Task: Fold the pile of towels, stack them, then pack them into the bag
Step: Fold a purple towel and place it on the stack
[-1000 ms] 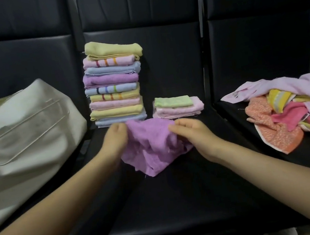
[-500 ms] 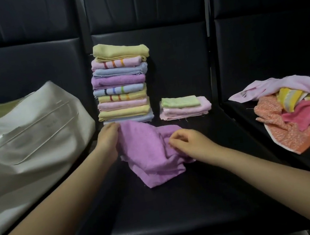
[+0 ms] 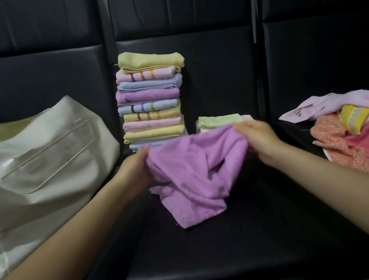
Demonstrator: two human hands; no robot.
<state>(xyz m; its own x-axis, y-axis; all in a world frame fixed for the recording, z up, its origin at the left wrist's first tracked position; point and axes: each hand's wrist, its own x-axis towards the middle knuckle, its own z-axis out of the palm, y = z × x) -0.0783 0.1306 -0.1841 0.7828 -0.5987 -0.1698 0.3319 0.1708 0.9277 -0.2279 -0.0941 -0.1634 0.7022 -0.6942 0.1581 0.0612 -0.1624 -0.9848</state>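
My left hand and right hand each pinch one upper corner of the purple towel. It hangs crumpled between my fingers, its lower part on the black seat.

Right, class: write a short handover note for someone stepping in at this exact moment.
Left hand and right hand each grip an upper corner of the unfolded purple towel, held above the middle seat.
Done: tall stack and short stack stand behind it.
Left: fold the purple towel, then the loose pile on the right seat; stack everything and pack it into the cream bag on the left.
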